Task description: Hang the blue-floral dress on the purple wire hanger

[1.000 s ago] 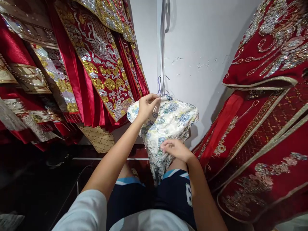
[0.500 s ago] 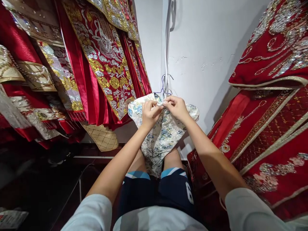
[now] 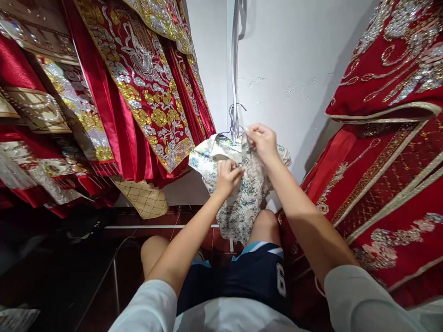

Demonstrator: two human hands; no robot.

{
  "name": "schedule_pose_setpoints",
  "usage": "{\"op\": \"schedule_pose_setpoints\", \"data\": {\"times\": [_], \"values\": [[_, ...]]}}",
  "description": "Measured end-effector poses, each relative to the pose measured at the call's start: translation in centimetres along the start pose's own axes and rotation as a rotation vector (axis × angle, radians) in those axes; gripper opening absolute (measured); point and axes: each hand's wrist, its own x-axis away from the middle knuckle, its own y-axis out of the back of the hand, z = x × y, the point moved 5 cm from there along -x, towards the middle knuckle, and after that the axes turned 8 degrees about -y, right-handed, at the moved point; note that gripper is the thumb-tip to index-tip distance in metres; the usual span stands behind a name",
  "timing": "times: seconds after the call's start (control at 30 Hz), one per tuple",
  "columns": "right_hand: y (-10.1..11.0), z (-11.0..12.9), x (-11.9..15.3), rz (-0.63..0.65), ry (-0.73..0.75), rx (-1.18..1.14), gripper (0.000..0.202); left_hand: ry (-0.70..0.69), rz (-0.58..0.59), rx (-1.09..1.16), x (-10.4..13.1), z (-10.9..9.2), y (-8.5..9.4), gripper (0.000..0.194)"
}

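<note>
Hanger (image 3: 231, 120), head view: above the left hand, bearing the floral garment (image 3: 238, 213) behind and below both hands.
Left hand (image 3: 227, 178): fingers curled together, seemingly pinching the garment's front.
Right hand (image 3: 265, 141): higher, thumb and fingertips clamped on its front edge.

Purple hanger (image 3: 231, 121), ctr of frame, carries the floral shirt (image 3: 249, 198). Dk red tiled floor (image 3: 207, 240), lower ctr, w/ thin white bar (image 3: 152, 227) running across; can't tell if touching. Dk surface (image 3: 51, 276), lower L, w/ printed sheet (image 3: 19, 318) nr btm-L corner.
</note>
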Motion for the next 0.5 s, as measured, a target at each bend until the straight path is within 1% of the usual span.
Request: {"op": "schedule_pose_setpoints", "data": {"times": [0.07, 0.13, 0.17, 0.2, 0.23, 0.27, 0.33, 0.4, 0.47, 0.5], "values": [[1.8, 1.0, -0.8, -0.057, 0.006, 0.005, 0.027, -0.032, 0.142, 0.041, 2.9, -1.1, -0.8, 0.016], [4.3, 1.9, -1.2, -0.109, 0.013, 0.046, 0.024, -0.049, 0.249, 0.079, 5.4, -1.9, -0.8, 0.014], [5.7, 2.1, -1.2, -0.139, 0.020, 0.067, 0.023, -0.041, 0.278, 0.091, 6.0, -2.0, -0.6, 0.014], [7.2, 2.3, -1.1, -0.171, 0.026, 0.075, 0.022, -0.024, 0.292, 0.097, 6.1, -2.0, -0.3, 0.014], [8.7, 2.3, -0.9, -0.199, 0.026, 0.062, 0.021, -0.002, 0.297, 0.100, 5.7, -1.8, 0.1, 0.017], [10.1, 2.2, -0.5, -0.220, 0.015, 0.020, 0.020, 0.018, 0.297, 0.100, 4.8, -1.6, 0.4, 0.022], [12.4, 1.3, 0.4, -0.219, -0.066, -0.143, 0.020, 0.052, 0.297, 0.088, 2.1, -0.9, 0.7, 0.033], [13.7, -0.1, 1.8, -0.173, -0.183, -0.352, 0.023, 0.103, 0.290, 0.062, -0.9, 0.2, 0.8, 0.035], [14.4, -1.6, 3.6, -0.150, -0.248, -0.536, 0.027, 0.220, 0.254, 0.036, -3.2, 2.1, 0.8, 0.032], [14.6, -2.4, 4.5, -0.159, -0.259, -0.607, 0.028, 0.295, 0.226, 0.025, -3.9, 3.3, 0.9, 0.033]]}}
